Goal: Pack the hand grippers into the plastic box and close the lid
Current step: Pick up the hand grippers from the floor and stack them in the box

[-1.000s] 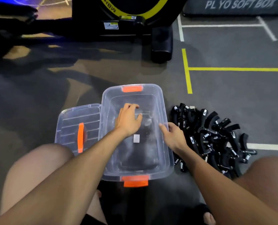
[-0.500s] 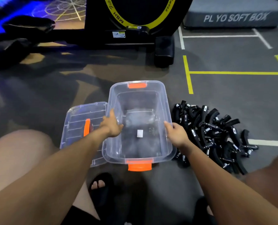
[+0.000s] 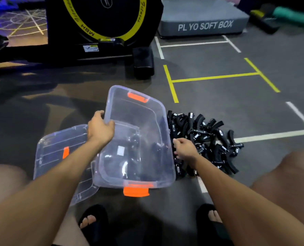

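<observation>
The clear plastic box with orange latches is tipped, its left side lifted off the floor and its opening leaning toward the pile. My left hand grips the box's left rim. The black hand grippers lie in a heap on the floor right against the box's right side. My right hand is at that right rim, on top of the heap, fingers curled downward; what they hold is hidden. Dark shapes show through the box's right wall. The clear lid lies flat on the floor to the left, partly under the box.
I sit with my knees on both sides and sandalled feet just in front of the box. A black and yellow exercise machine stands behind, a grey plyo soft box at the back right. Yellow and white floor lines cross the mat.
My left hand has moved to the box's left rim and lifted it, tipping the box toward the grippers. My right hand stayed at the right rim, now lower on the heap.
</observation>
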